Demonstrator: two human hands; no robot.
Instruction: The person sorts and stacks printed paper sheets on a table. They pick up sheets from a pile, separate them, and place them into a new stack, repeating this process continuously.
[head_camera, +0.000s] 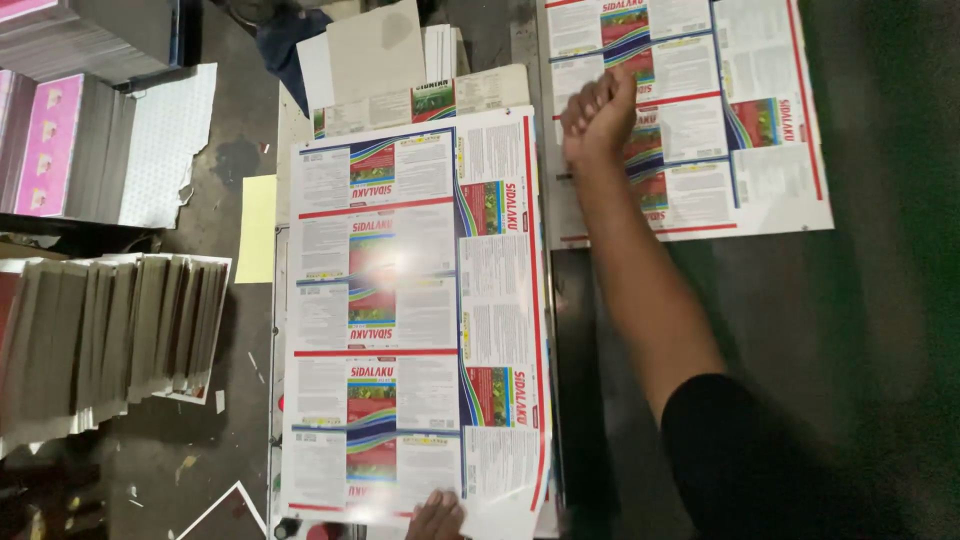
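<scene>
- Printed sheet (420, 310), glossy and covered in repeated label panels, lies flat on top of a stack in the middle of the head view.
- The left hand (437, 516) rests on its near edge, fingers spread flat, gripping nothing.
- The right hand (598, 112) reaches far across, curled into a fist at the edge of a second printed sheet (700, 110); I cannot tell whether it pinches that sheet.
- Stacks of folded grey cards (110, 330) stand well to the left.
</scene>
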